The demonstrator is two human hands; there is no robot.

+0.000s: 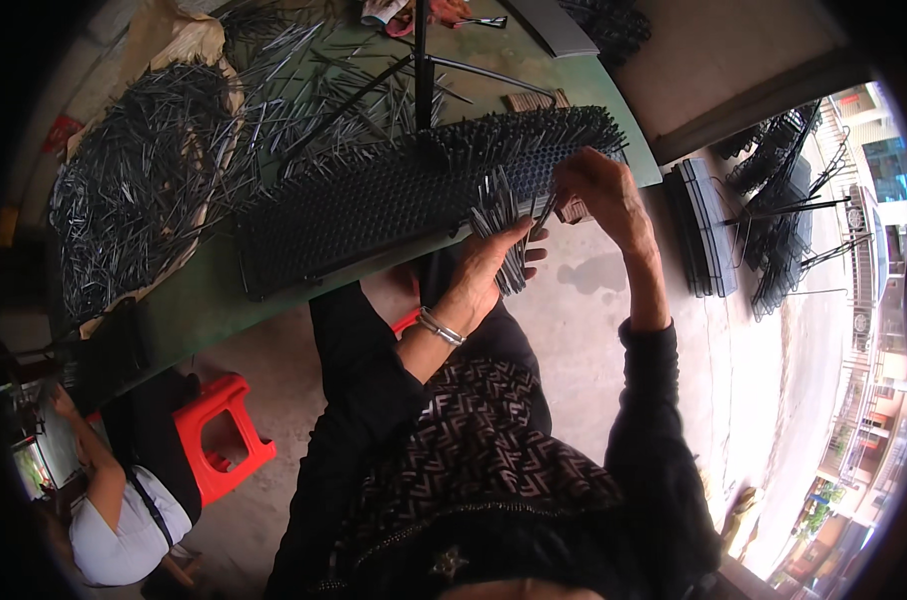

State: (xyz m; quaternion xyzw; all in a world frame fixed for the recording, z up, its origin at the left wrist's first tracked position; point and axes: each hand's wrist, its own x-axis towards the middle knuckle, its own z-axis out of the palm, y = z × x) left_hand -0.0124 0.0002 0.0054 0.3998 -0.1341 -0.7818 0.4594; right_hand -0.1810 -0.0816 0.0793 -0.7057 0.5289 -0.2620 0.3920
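Note:
A bundle of thin dark sticks [496, 205] lies across the palm of my left hand [482, 268], held under the thumb in front of the table edge. My right hand [599, 190] is pinched over the right part of a long black perforated panel [344, 215]; a thin stick seems to run below its fingers, though its grip is partly hidden. Many short dark sticks [534, 135] stand upright in the panel's far rows and right end. The nearer left rows show bare holes.
A large heap of loose dark sticks [144, 170] covers the table's left side on brown paper. A black metal frame [424, 90] stands behind the panel. A red stool [224, 440] and another person [134, 525] are at lower left; black racks [784, 210] stand right.

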